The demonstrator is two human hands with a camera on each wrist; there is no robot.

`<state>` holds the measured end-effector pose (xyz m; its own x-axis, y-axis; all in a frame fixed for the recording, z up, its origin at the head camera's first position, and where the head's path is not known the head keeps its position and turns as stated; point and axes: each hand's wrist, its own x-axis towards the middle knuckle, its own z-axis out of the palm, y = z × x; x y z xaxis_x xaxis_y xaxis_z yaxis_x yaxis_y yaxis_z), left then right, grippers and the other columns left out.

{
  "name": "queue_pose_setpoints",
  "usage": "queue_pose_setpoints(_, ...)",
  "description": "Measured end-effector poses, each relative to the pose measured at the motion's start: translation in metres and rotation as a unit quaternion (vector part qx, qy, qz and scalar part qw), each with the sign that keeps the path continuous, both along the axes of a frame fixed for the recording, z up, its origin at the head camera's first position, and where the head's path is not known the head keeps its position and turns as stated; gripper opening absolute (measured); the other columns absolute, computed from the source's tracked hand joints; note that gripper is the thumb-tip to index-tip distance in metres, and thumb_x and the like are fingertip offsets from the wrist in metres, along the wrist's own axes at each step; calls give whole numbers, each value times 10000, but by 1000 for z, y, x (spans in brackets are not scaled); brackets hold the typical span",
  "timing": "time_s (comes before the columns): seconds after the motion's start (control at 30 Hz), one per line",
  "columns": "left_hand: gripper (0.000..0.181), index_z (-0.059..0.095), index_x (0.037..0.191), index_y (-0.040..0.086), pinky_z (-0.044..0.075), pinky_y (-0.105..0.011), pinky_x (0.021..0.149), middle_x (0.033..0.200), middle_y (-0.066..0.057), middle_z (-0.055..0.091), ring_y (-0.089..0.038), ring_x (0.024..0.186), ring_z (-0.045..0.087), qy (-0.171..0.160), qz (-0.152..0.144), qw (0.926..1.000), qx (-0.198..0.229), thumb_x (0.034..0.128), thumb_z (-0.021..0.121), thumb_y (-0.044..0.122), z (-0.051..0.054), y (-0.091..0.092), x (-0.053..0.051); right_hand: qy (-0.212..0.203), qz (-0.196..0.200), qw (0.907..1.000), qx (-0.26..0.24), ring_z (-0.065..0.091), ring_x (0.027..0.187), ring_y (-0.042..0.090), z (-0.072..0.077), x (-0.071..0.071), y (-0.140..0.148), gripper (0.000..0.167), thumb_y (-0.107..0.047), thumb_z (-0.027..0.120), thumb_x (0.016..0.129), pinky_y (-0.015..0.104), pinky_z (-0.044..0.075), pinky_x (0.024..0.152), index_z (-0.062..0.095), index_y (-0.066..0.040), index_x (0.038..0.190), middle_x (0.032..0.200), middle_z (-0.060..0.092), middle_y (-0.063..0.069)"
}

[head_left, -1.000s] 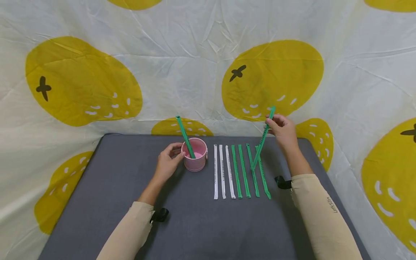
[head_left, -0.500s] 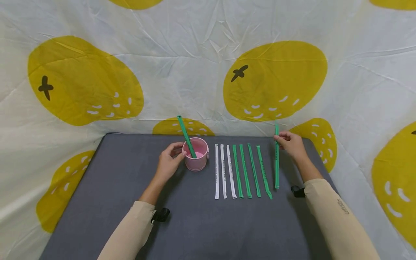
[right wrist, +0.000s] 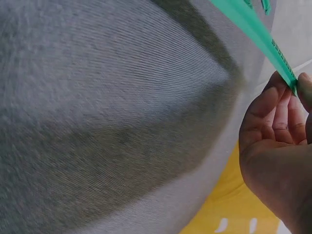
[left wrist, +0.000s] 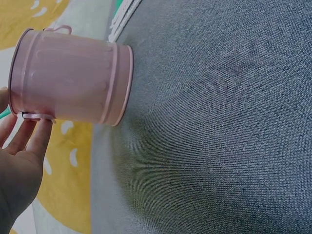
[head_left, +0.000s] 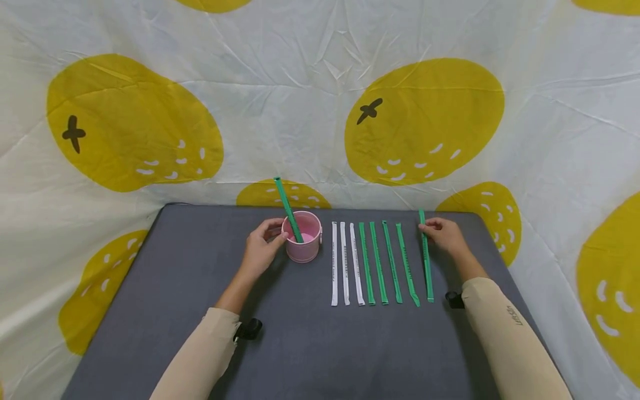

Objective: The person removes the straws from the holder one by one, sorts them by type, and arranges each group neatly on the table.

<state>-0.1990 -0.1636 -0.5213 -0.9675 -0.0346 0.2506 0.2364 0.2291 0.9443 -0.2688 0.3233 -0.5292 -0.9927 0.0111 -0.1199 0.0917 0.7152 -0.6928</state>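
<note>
In the head view my left hand (head_left: 264, 247) holds the near left side of a small pink bucket (head_left: 303, 253), thumb at its rim. One green wrapped straw (head_left: 286, 205) leans inside it, its top sticking out to the upper left. The left wrist view shows fingers (left wrist: 40, 139) against the bucket's handle lug. My right hand (head_left: 446, 236) pinches another green wrapped straw (head_left: 426, 261) near its far end, at the right of the row. In the right wrist view this green straw (right wrist: 265, 44) runs from between thumb and fingertips; its height above the table is hard to tell.
Three white wrapped straws (head_left: 345, 264) and several green ones (head_left: 377, 264) lie side by side on the dark grey table (head_left: 320, 350). Behind the table's far edge hangs a white curtain (head_left: 285, 111) with yellow fruit prints. Black wrist cameras (head_left: 249, 329) sit on both forearms.
My right hand has moved right and lowered, bringing its green straw from slanting over the row to nearly parallel at the row's right end. The left hand and bucket stay put.
</note>
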Motion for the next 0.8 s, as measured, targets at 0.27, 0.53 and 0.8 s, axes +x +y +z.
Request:
queue_pose_setpoints(0.27, 409, 616, 1323, -86, 558, -237, 968, 1312, -318, 640, -451, 1172, 673, -253, -7, 9997, -45, 936, 726, -11, -1, 0, 0, -242, -24, 9995, -189, 619, 799, 153, -16, 0, 1, 477, -378, 652, 1022, 268, 550, 682, 652, 51, 1231, 1047, 730, 162)
queue_pose_setpoints(0.53, 401, 623, 1306, -81, 543, -538, 1014, 1297, -306, 655, -456, 1160, 679, -163, -22, 9999, -5, 928, 738, -8, 1, 2, 2, -323, -15, 9994, 124, 642, 822, 179, -23, 0, -2, 447, -358, 641, 1031, 320, 575, 722, 656, 40, 1235, 1084, 735, 192)
queue_pose_setpoints(0.8, 377, 642, 1287, -50, 568, -479, 1001, 1287, -313, 653, -486, 1157, 669, -31, -80, 9999, 72, 932, 747, 20, 2, -1, 1, -211, 76, 9996, 145, 628, 810, 209, -17, 1, -8, 410, -332, 656, 1026, 338, 585, 722, 678, 45, 1183, 1038, 718, 192)
